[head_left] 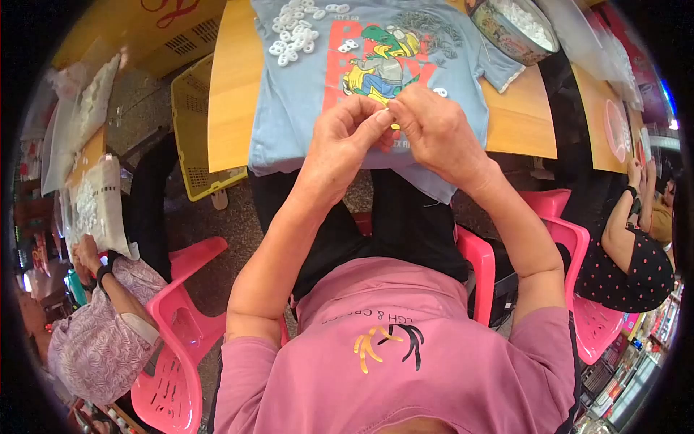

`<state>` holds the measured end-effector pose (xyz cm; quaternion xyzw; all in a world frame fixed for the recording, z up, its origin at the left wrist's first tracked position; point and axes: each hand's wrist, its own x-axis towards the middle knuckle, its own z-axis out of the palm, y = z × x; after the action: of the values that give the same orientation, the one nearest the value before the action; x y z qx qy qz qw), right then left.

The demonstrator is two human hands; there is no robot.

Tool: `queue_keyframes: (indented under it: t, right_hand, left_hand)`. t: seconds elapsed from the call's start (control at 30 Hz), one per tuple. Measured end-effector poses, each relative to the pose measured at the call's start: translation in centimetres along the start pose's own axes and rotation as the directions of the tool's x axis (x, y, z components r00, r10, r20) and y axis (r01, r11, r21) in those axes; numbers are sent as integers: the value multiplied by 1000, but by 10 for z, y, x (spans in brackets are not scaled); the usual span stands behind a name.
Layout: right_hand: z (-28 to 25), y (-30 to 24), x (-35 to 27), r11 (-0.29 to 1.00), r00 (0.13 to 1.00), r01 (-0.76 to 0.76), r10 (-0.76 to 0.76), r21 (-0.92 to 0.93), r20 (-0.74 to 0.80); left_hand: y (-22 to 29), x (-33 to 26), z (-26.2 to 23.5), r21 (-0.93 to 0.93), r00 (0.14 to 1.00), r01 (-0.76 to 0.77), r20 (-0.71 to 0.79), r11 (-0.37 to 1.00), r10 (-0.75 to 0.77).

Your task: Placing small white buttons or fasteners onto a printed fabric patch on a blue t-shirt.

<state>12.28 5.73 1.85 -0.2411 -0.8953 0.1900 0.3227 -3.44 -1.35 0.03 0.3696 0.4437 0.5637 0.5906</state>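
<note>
My left hand (350, 130) and my right hand (437, 126) meet above the near part of a light blue T-shirt (285, 123) spread on the table. Both are closed, with thumbs and fingertips pinched together; whatever they hold is too small and too covered to name. Small white oval plastic pieces with holes (293, 32) lie in a loose heap on the shirt's far left. A white piece (348, 45) lies apart on the dinosaur print, and another (440, 92) beside my right hand. Small dark grey pieces (441, 36) are scattered on the shirt's far right.
An oval patterned tin (506, 32) full of white pieces stands at the table's (535, 116) far right. A yellow plastic crate (191, 137) is left of the table. Pink chairs (177, 362) stand at both sides. One person (108, 325) works at left, others (629, 260) at right.
</note>
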Motion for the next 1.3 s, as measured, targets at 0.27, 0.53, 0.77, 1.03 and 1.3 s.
queue_keyframes:
  t: [0.27, 0.53, 0.77, 1.03, 1.3]
  right_hand:
    - [-27, 0, 11, 995, 995, 96, -97, 30, 30]
    - [-35, -1, 15, 971, 967, 236, -231, -31, 106]
    - [-25, -3, 4, 966, 969, 239, -243, 102, 29]
    - [-9, -1, -11, 967, 966, 227, -208, 117, -152]
    - [-8, -1, -24, 988, 985, 78, -56, 132, -161]
  left_hand:
    - [10, -6, -2, -78, 999, -17, 33, 997, 19]
    - [20, -13, -1, -35, 994, -52, 90, 998, 55]
    - [17, -18, 5, -52, 994, -55, 94, 997, 60]
    - [9, -18, 16, -72, 998, -57, 31, 996, 59]
    - [5, -11, 9, 33, 998, -18, 65, 999, 15]
